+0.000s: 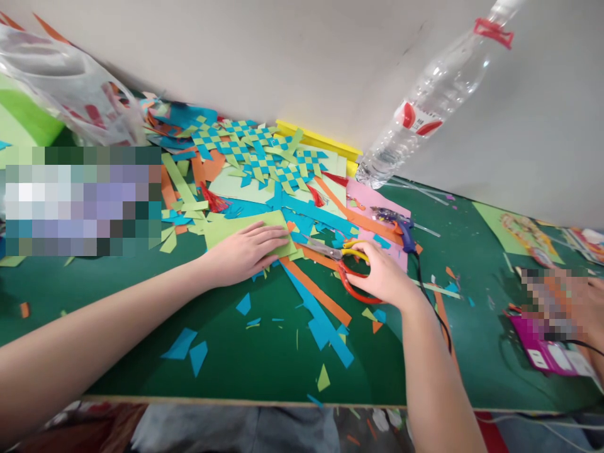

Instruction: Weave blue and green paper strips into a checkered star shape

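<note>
My left hand (248, 251) lies flat, fingers stretched out, pressing on a light green sheet of paper (224, 228). To its right, my right hand (384, 274) grips scissors (336, 253) with a yellow and a red handle loop. Their blades point left toward the paper's right edge and look nearly closed. Between and below the hands lie an orange paper strip (321, 293) and blue paper strips (333, 340). Just behind the paper, several woven blue-and-green paper pieces (257, 154) are heaped, with red tassels (213, 197) near them.
A plastic bottle (425, 104) stands by the wall. A blue glue gun (404, 234) with a black cord rests on pink paper (372, 192). At the left is a plastic bag (80, 88). Scraps litter the green tabletop (283, 371). Another person's blurred hand (580, 302) is at the right.
</note>
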Tool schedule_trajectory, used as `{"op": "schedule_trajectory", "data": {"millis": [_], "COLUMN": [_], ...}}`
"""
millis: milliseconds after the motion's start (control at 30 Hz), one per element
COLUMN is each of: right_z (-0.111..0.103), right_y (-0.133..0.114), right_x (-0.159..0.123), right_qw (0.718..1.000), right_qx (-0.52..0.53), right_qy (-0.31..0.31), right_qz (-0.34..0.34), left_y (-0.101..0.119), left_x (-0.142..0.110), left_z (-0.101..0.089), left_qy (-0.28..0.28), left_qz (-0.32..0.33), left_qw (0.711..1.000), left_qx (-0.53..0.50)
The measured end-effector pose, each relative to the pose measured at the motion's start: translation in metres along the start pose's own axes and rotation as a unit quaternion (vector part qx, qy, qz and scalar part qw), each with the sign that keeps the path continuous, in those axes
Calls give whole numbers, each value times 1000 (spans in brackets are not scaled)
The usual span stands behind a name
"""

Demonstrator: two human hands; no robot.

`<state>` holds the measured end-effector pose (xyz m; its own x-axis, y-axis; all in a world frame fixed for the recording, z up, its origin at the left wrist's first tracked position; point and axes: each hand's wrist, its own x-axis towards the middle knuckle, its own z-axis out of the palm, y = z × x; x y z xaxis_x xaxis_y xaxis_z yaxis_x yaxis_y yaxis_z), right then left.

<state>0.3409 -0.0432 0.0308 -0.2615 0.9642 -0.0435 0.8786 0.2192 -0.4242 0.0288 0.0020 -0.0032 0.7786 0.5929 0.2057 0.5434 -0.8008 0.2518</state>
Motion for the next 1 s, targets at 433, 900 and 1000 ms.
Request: {"op": "schedule_trajectory", "data": {"millis": [433, 900, 1000], "right_z": [-2, -6, -8], "right_y": [3, 1, 0], "right_x": [-3, -4, -5], "right_qw": [1000, 999, 999], "right_qx": [10, 13, 18], "right_qy": [-23, -28, -30], "right_qz": [15, -9, -22], "left_y": [3, 3, 2], "left_x": [0, 1, 1], "left_z": [-3, -5, -4], "left_qy": [7, 18, 18], "left_qz": [-28, -16, -18], "left_qw": [999, 999, 999], "left_qx": [-23, -42, -39]}}
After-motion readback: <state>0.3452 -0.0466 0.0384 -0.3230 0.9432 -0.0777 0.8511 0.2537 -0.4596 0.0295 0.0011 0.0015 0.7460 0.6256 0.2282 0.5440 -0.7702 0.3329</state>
